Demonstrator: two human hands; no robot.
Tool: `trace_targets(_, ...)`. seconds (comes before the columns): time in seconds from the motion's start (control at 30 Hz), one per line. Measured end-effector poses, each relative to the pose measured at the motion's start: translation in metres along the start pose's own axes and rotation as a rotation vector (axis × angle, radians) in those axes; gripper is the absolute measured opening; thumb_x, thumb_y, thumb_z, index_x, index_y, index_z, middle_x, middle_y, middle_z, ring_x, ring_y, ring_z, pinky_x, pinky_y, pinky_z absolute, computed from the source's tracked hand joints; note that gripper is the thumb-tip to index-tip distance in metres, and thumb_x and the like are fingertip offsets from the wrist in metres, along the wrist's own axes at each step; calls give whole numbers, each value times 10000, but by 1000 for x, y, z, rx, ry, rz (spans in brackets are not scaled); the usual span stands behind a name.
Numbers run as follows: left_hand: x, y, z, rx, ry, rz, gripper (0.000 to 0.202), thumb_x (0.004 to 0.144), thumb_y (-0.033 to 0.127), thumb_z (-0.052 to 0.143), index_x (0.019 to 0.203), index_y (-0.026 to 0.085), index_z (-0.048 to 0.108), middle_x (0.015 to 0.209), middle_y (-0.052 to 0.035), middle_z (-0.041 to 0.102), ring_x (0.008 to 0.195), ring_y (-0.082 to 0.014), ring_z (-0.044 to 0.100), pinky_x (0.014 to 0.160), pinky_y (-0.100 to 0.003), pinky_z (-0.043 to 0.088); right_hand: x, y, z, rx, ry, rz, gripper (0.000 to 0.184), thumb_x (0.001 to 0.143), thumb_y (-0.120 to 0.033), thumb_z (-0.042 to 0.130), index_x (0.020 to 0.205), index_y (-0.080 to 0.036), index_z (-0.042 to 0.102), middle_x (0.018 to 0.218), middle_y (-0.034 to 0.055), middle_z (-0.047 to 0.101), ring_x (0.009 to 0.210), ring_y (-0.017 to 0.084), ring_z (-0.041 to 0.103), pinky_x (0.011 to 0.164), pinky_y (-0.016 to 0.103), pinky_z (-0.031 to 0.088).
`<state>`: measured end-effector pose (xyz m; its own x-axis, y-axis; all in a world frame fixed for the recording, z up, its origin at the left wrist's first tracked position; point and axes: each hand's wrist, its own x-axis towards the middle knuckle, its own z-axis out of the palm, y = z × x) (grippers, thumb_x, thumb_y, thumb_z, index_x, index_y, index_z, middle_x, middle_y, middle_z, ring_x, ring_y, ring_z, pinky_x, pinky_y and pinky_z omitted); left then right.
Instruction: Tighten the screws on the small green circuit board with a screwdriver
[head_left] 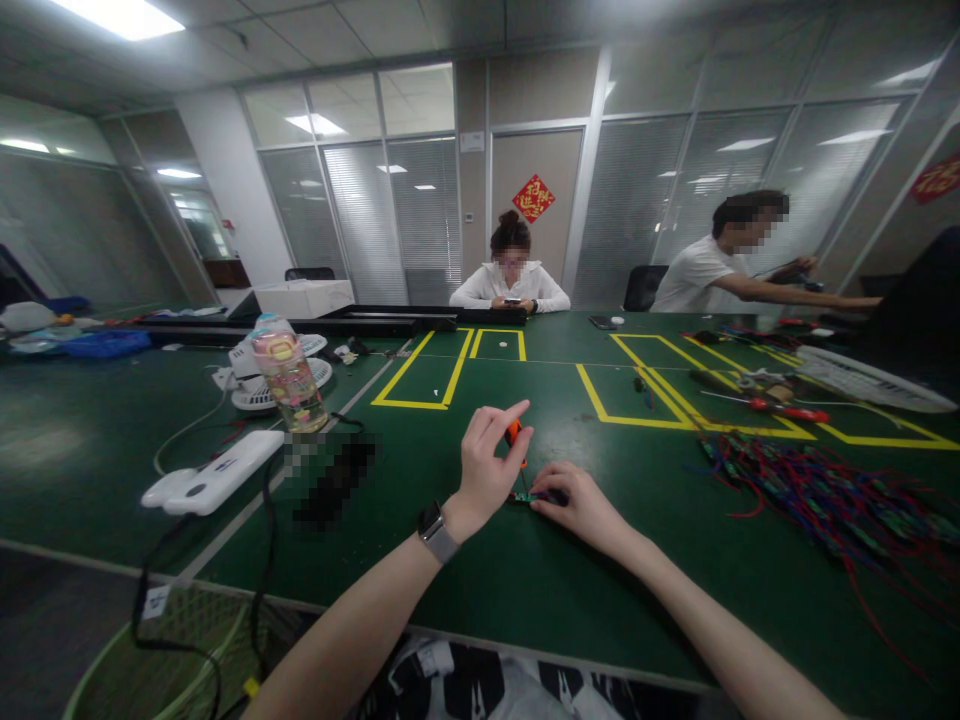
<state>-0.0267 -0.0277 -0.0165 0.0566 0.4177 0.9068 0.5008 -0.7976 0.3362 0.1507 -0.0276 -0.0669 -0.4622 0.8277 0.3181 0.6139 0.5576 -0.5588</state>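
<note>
My left hand [491,455], with a watch on its wrist, grips the orange and black handle of a screwdriver [514,433]. The screwdriver stands upright, its thin shaft pointing down at a small green circuit board [520,497] on the table. My right hand [574,500] pinches the right end of that board with thumb and fingers close to the tabletop. Part of the board is hidden under my right fingers. Whether the tip touches a screw is too small to tell.
A heap of circuit boards with red and blue wires [817,490] lies at the right, near a red screwdriver [787,410] and a white keyboard [870,380]. At left stand a bottle [289,380] and a white power strip [217,475]. Two people sit across the green table [420,470].
</note>
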Motion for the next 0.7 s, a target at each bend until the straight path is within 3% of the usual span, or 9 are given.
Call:
trace_targets(0.07, -1, 0, -1, 12, 3, -11, 271, 937, 278, 548, 1186, 195, 614, 836, -24, 546, 783, -158, 533, 707, -284, 467, 0, -1, 0, 3, -1, -1, 48, 793, -218, 707, 816, -200, 745, 925, 49, 698, 888, 226, 609, 838, 353, 461)
trace_targets(0.23, 0, 0, -1, -67, -68, -39, 368, 998, 206, 355, 1339, 196, 492, 1048, -82, 596, 960, -179, 565, 833, -323, 483, 1, -1, -1, 4, -12, 4, 57, 799, -231, 697, 824, -211, 745, 945, 49, 697, 903, 230, 612, 859, 361, 455)
trace_targets(0.47, -1, -1, 0, 4, -23, -32, 226, 930, 273, 556, 1135, 193, 609, 890, -37, 558, 832, -170, 540, 749, -297, 470, 1, 1, 0, 2, -15, 10, 60, 799, -223, 696, 828, -208, 746, 937, 47, 695, 912, 229, 609, 856, 352, 449)
trace_targets(0.7, -2, 1, 0, -76, -102, -89, 363, 983, 187, 391, 1335, 197, 475, 1015, -65, 585, 911, -163, 563, 817, -304, 477, 1, 0, 0, 16, -18, 14, 58, 797, -218, 696, 829, -205, 743, 944, 49, 694, 913, 230, 608, 864, 357, 450)
